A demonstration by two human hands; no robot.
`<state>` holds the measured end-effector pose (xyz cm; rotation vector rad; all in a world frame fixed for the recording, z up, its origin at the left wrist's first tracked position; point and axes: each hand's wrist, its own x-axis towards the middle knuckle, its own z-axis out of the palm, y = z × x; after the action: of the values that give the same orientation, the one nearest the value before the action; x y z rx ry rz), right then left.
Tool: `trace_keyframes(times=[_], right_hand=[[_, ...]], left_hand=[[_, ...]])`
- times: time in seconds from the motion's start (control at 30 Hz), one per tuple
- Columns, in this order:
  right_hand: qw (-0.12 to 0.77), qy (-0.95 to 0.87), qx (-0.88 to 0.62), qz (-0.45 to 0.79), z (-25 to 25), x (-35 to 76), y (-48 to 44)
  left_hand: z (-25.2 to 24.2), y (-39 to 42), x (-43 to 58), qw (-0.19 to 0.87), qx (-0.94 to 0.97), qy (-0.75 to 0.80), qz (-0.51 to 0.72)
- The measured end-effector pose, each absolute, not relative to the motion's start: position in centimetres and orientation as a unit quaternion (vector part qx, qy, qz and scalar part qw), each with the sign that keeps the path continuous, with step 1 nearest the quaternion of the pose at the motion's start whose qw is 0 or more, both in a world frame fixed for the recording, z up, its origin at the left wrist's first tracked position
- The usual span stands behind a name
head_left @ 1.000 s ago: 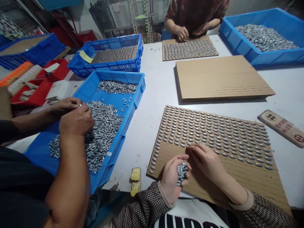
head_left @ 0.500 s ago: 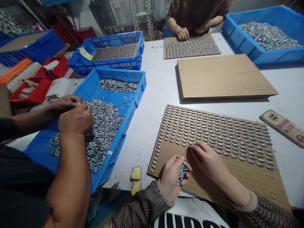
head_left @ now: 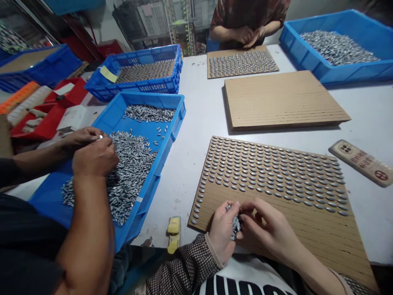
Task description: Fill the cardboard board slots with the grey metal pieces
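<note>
My left hand (head_left: 222, 232) is cupped around a small heap of grey spindle-shaped metal pieces (head_left: 236, 227). At the heap's edge, thumb and fingers of my right hand (head_left: 268, 225) are drawn together; whatever is between the tips is hidden. Both hands are above the near part of a ridged cardboard sheet (head_left: 301, 229). Similar metal pieces lie on the sheet in staggered rows (head_left: 273, 172) over its far half, with a short column running down its left edge. Bare cardboard shows on the near side.
A co-worker's hands (head_left: 95, 151) are over a blue tray (head_left: 147, 192) of loose pieces at left. Stacked cardboard (head_left: 282, 98) stands beyond my sheet. Another person's hands (head_left: 250, 36) are above a filled sheet (head_left: 242, 63). A printed paddle-shaped object (head_left: 360, 162) lies at right, yellow blocks (head_left: 173, 234) near the front edge.
My right hand has moved from the end of a row back toward my left hand, to the heap. Across the table, the other person's hands have lifted off their sheet and come together.
</note>
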<state>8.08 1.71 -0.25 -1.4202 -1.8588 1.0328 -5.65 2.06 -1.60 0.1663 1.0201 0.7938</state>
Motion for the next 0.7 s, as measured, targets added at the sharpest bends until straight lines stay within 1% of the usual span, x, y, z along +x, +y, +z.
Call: trace_keyframes(times=[0.17,0.3,0.4,0.53,0.7], right_hand=[[0.281,-0.770,-0.500,0.279,-0.9,8.6,1.5],[0.265,-0.787,-0.506,0.234,-1.2,8.9,1.5],[0.282,-0.785,-0.497,0.241,-1.5,9.3,1.5],[0.307,-0.761,-0.492,0.291,-2.0,9.6,1.5],[0.275,-0.744,-0.513,0.329,-1.8,10.0,1.7]], left_hand=[[-1.6,2.0,-5.1,0.798,0.086,0.478,0.356],[-1.7,2.0,-4.9,0.800,0.093,0.476,0.353],[-1.8,1.9,-4.8,0.792,0.083,0.489,0.356],[-2.1,1.9,-4.7,0.783,0.048,0.510,0.354],[-2.3,1.9,-4.5,0.778,0.037,0.522,0.348]])
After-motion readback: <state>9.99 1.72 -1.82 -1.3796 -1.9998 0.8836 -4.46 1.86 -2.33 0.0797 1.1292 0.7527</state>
